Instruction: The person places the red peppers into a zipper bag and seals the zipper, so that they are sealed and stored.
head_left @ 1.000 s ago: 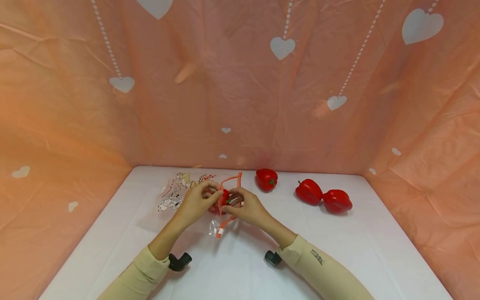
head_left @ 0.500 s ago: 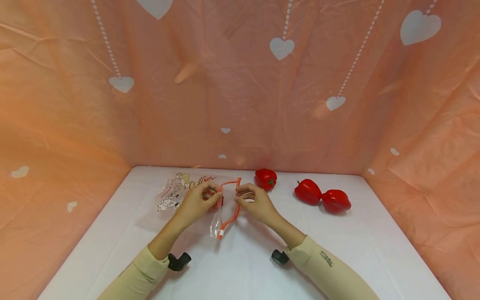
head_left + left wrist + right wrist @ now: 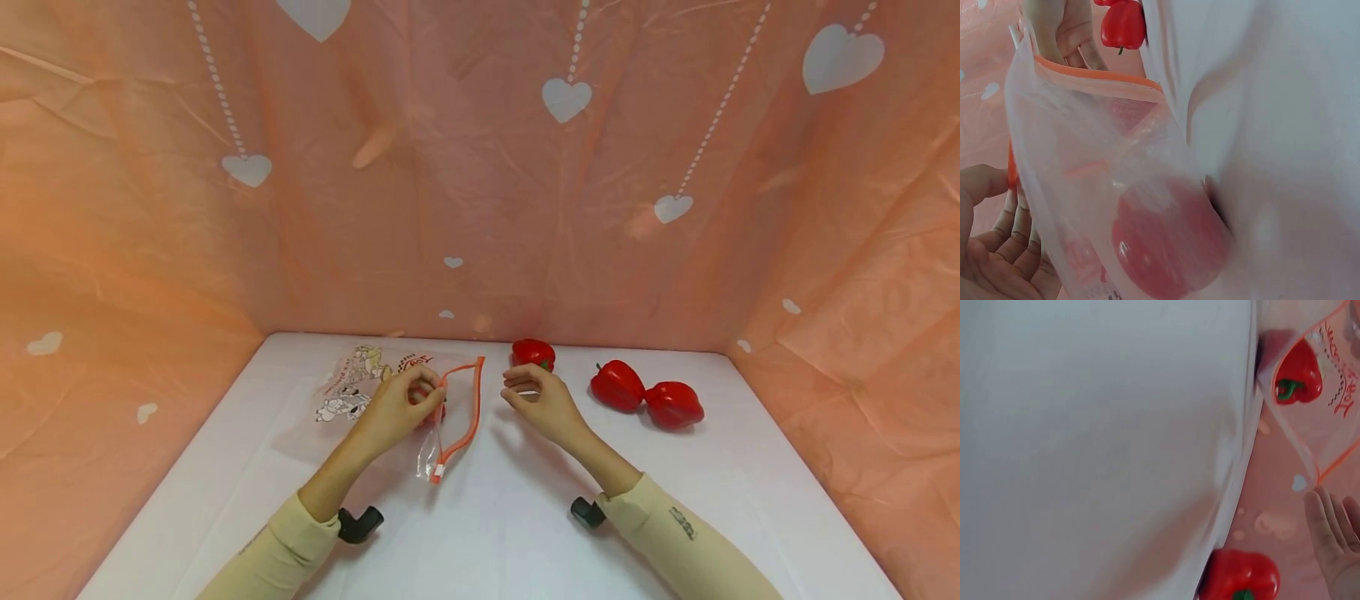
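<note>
My left hand (image 3: pixel 397 408) pinches the orange rim of a clear zip bag (image 3: pixel 1054 137) between thumb and fingers, and the bag's mouth gapes to the right. Printed cartoon figures cover part of the bag. Inside it lies a red bell pepper (image 3: pixel 1300 372) with a green stem, blurred through the plastic in the left wrist view. My right hand (image 3: pixel 551 410) is off the bag, its fingers loosely bent and holding nothing. Just behind it sits another red bell pepper (image 3: pixel 532 352), partly covered by the hand in the head view.
Two more red bell peppers, one (image 3: pixel 617 385) touching the other (image 3: pixel 674 405), lie on the right part of the white table (image 3: pixel 480 542). Peach cloth (image 3: pixel 480 208) with white hearts hangs behind and at both sides.
My right hand has come out of the bag's mouth and moved right, away from the pepper inside. My left hand keeps its pinch on the rim.
</note>
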A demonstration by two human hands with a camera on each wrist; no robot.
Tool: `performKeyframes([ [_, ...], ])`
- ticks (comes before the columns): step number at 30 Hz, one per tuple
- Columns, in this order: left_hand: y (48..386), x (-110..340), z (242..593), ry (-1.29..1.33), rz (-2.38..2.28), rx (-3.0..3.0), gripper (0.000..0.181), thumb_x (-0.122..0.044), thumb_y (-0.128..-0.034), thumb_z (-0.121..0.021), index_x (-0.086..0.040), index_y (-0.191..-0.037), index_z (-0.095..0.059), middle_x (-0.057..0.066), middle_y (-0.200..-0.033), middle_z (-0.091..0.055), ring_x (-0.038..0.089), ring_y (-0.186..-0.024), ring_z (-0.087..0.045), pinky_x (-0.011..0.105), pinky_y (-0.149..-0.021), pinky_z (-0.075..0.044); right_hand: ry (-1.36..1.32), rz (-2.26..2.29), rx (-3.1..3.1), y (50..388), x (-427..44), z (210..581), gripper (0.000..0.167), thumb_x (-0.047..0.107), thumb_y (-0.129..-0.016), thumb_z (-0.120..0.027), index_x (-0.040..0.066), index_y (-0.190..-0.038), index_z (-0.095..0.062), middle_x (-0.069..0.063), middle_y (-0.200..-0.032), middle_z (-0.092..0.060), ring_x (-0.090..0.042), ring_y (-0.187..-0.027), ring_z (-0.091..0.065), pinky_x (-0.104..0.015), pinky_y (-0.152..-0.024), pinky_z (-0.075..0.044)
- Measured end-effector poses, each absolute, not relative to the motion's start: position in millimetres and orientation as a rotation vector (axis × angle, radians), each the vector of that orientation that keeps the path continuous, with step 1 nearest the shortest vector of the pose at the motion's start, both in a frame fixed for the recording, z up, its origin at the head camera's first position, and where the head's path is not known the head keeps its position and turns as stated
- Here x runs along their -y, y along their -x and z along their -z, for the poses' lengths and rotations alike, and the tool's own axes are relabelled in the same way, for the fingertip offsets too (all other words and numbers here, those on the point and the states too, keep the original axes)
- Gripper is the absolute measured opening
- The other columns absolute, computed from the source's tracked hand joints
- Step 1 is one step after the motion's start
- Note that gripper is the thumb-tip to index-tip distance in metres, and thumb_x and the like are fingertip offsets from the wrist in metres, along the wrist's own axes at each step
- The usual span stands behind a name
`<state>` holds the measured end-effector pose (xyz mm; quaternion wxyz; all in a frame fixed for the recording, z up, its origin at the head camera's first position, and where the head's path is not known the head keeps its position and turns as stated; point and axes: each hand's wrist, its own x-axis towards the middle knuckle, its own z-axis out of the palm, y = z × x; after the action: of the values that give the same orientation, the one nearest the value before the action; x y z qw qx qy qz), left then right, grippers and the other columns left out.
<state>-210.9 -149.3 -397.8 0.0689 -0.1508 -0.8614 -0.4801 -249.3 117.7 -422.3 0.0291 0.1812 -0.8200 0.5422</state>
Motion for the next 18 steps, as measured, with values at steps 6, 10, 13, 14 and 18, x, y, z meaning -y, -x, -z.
performKeyframes([
  [6, 210.3, 148.4, 396.8, 0.436, 1.450, 2.608, 0.010, -0.014, -0.1006, -0.076, -0.008, -0.104, -0.069, -0.001, -0.086, -0.072, 0.012, -0.075, -0.067, 0.042, -0.099, -0.050, -0.512, -1.558, 2.558, 255.9, -131.0, 422.5, 0.033, 0.007, -0.096, -0.080, -0.003, -0.126, -0.069, -0.016, -0.119, -0.075, -0.032, -0.109, -0.074, -0.044, -0.098, -0.060],
  [10, 209.5, 147.2, 396.2, 0.415, 1.431, 2.622, 0.012, -0.015, -0.0995, -0.078, -0.008, -0.103, -0.069, -0.001, -0.087, -0.072, 0.012, -0.076, -0.066, 0.035, -0.082, -0.053, -0.488, -1.502, 2.565, 259.2, -137.9, 422.7, 0.033, 0.007, -0.096, -0.081, -0.002, -0.126, -0.070, -0.015, -0.119, -0.075, -0.032, -0.109, -0.073, -0.045, -0.098, -0.060],
  [13, 209.4, 146.6, 396.6, 0.405, 1.409, 2.624, 0.013, -0.016, -0.0988, -0.079, -0.009, -0.103, -0.069, -0.002, -0.084, -0.071, 0.012, -0.076, -0.066, 0.051, -0.112, -0.041, -0.474, -1.475, 2.565, 261.0, -142.0, 422.3, 0.034, 0.007, -0.095, -0.081, -0.002, -0.126, -0.070, -0.016, -0.119, -0.075, -0.033, -0.109, -0.072, -0.047, -0.098, -0.059],
  [14, 209.4, 146.4, 396.8, 0.405, 1.401, 2.623, 0.013, -0.015, -0.0986, -0.079, -0.009, -0.102, -0.068, -0.002, -0.084, -0.071, 0.012, -0.076, -0.066, 0.057, -0.119, -0.032, -0.468, -1.466, 2.566, 261.5, -143.3, 422.2, 0.034, 0.007, -0.095, -0.081, -0.002, -0.126, -0.069, -0.016, -0.120, -0.075, -0.034, -0.109, -0.072, -0.048, -0.098, -0.059],
  [18, 209.1, 145.7, 397.6, 0.411, 1.378, 2.619, 0.013, -0.014, -0.0983, -0.080, -0.009, -0.102, -0.068, -0.003, -0.083, -0.070, 0.012, -0.076, -0.065, 0.051, -0.118, -0.036, -0.447, -1.433, 2.581, 264.1, -148.7, 421.5, 0.036, 0.008, -0.096, -0.081, -0.001, -0.128, -0.068, -0.016, -0.122, -0.074, -0.035, -0.112, -0.070, -0.049, -0.099, -0.059],
])
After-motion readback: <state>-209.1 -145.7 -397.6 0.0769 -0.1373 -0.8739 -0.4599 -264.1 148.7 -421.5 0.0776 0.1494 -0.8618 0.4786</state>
